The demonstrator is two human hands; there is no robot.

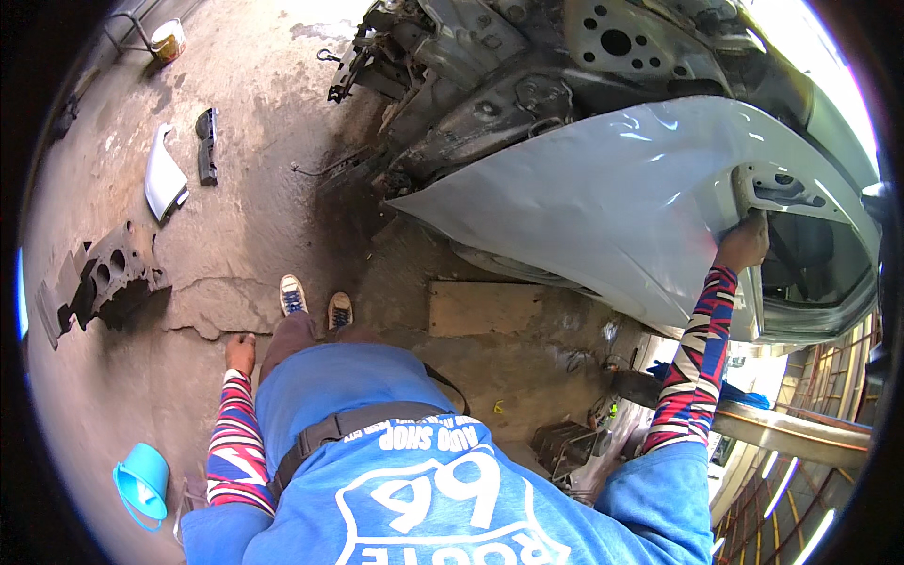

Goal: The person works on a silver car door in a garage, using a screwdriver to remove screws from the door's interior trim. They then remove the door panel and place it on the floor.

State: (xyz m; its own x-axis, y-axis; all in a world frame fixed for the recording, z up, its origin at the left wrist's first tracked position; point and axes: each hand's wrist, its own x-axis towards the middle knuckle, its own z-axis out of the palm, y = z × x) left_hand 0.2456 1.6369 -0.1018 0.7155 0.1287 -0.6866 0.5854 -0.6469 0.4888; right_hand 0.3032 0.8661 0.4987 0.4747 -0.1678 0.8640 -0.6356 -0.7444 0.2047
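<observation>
At the right, my right hand point(744, 243) is closed over an edge of a silver car body panel point(603, 179), beside the dark window point(812, 259). Its fingertips are partly hidden behind the edge. The panel is large and curved, with shallow ripples in its surface, and tapers to a point at its left end. My left hand point(240, 354) hangs low by my left leg, its fingers curled in and nothing visible in them. Both forearms wear patterned red, white and blue sleeves.
Bare metal front-end structure point(499, 104) of the car juts out ahead. On the concrete floor lie a flat board point(485, 309), a white curved part point(165, 176), a black strip point(207, 147) and a dark perforated part point(108, 273). A light-blue bucket point(141, 478) stands at lower left.
</observation>
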